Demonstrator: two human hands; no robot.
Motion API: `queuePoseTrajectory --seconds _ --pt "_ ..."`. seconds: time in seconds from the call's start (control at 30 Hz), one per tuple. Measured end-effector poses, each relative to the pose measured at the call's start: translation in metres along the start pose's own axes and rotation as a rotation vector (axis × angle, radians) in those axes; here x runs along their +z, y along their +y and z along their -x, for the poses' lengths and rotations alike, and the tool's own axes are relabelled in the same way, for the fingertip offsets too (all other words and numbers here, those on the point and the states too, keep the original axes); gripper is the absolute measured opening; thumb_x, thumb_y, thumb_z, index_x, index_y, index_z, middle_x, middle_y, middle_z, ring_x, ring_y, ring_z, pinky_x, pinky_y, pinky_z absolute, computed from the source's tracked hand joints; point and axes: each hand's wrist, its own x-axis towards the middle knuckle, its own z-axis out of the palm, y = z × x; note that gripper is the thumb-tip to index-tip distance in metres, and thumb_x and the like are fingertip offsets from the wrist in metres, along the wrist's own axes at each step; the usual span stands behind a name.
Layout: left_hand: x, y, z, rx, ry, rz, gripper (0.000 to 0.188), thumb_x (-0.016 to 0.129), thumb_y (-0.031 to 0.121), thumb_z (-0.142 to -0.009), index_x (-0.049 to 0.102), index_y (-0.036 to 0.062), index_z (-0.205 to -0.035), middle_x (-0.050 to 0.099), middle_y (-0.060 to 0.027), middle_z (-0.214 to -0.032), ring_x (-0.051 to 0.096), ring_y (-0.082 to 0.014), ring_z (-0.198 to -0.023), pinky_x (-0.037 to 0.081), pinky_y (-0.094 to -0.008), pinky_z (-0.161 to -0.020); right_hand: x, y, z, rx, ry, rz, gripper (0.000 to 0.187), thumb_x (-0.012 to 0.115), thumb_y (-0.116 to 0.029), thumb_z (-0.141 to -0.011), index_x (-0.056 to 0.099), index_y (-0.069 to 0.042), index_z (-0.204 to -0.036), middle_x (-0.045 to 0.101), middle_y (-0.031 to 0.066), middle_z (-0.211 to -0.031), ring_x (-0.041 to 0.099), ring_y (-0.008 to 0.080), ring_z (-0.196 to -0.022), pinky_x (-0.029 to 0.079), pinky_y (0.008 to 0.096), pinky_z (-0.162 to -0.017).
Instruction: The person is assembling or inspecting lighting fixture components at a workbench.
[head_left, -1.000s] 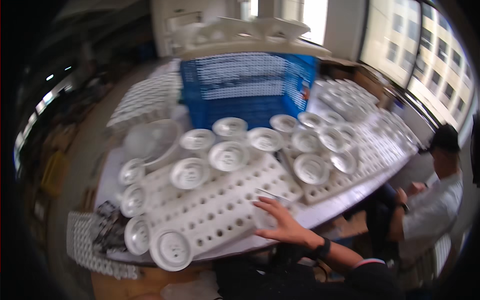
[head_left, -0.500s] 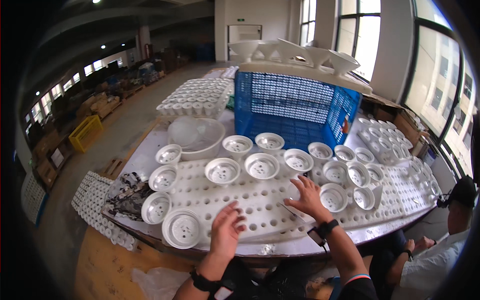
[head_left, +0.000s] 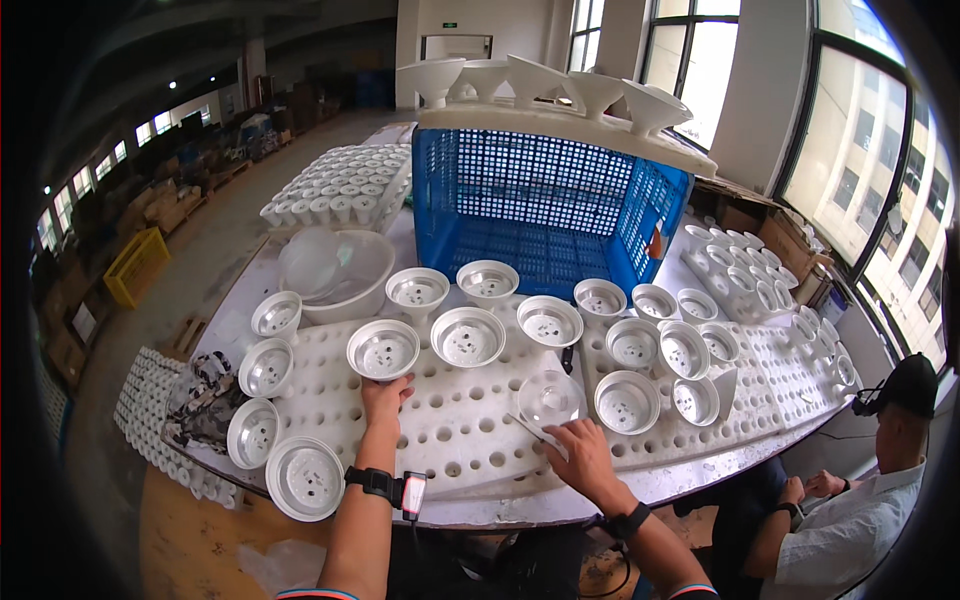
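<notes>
My left hand (head_left: 383, 400) is at the near side of a white round lamp cup (head_left: 384, 347) with holes in its silvery inside. Its fingers curl under the rim, partly hidden by the cup, which stands in the perforated white foam board (head_left: 470, 420). Over the board's near right part, my right hand (head_left: 583, 455) has its fingers stretched out, with nothing visibly held. Beyond its fingertips lies a clear round cover (head_left: 551, 398). A thin stick-like tool (head_left: 527, 427) lies beside it, one end close to the fingers.
More white cups (head_left: 305, 478) stand around the board. Behind are a blue plastic crate (head_left: 430, 190) topped with white cone-shaped pieces, and a white basin (head_left: 375, 285) holding clear covers. Camouflage cloth (head_left: 205, 405) lies at the left edge. A person (head_left: 870, 500) sits at the right.
My left hand has reached forward to the lamp cup. My right hand has drawn back toward me from the clear cover, which now shows on the board. The view has shifted right.
</notes>
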Motion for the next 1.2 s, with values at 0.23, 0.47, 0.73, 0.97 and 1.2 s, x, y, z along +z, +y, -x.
queuePoseTrajectory --seconds 0.23,0.47,0.73,0.97,1.2 --pt "0.005 -0.001 0.032 0.151 0.122 -0.185 0.044 0.069 -0.002 -0.075 0.054 0.0040 -0.117 0.064 -0.0033 -0.096 0.062 -0.0114 -0.081 0.047 -0.0239 -0.063 0.003 0.001 0.007 -0.043 -0.054 0.026 0.028 0.071 -0.018 -0.075 0.066 -0.010 -0.101 0.059 0.0075 -0.082 0.057 0.0269 -0.081 0.048 0.0383 -0.075" --pt "-0.036 0.009 0.184 0.261 -0.439 -0.567 0.054 0.076 0.009 -0.075 0.052 -0.0001 -0.123 0.062 -0.0122 -0.116 0.058 -0.0215 -0.110 0.044 -0.0344 -0.095 -0.004 -0.017 -0.007 0.060 -0.208 -0.040 0.018 0.060 -0.010 -0.071 0.060 -0.004 -0.089 0.057 0.0118 -0.079 0.060 0.0309 -0.075 0.050 0.0410 -0.065" --pt "-0.095 -0.024 0.206 0.039 -1.099 -0.622 0.054 0.080 0.012 -0.073 0.051 0.0041 -0.118 0.055 -0.0077 -0.109 0.053 -0.0223 -0.103 0.044 -0.0348 -0.091 -0.026 -0.086 0.084 0.588 -0.287 -0.922 0.020 0.050 -0.004 -0.085 0.058 0.000 -0.104 0.057 0.0089 -0.086 0.054 0.0178 -0.077 0.045 0.0318 -0.071" --pt "-0.084 -0.052 0.201 -0.233 -1.535 -0.771 0.045 0.073 0.010 -0.074 0.053 0.0073 -0.114 0.054 -0.0077 -0.104 0.048 -0.0277 -0.101 0.041 -0.0364 -0.091 -0.008 -0.115 0.144 0.613 -0.343 -1.027 0.031 0.064 -0.025 -0.090 0.064 -0.001 -0.109 0.067 0.0141 -0.098 0.065 0.0238 -0.083 0.052 0.0324 -0.073" --pt "-0.091 -0.069 0.205 -0.436 -1.661 -0.659 0.055 0.072 0.005 -0.073 0.050 0.0052 -0.124 0.053 -0.0101 -0.115 0.046 -0.0295 -0.108 0.038 -0.0365 -0.099 0.001 -0.109 0.172 0.553 -0.413 -0.843 0.016 0.060 -0.019 -0.091 0.063 -0.004 -0.091 0.063 0.0117 -0.079 0.063 0.0312 -0.070 0.051 0.0382 -0.060"
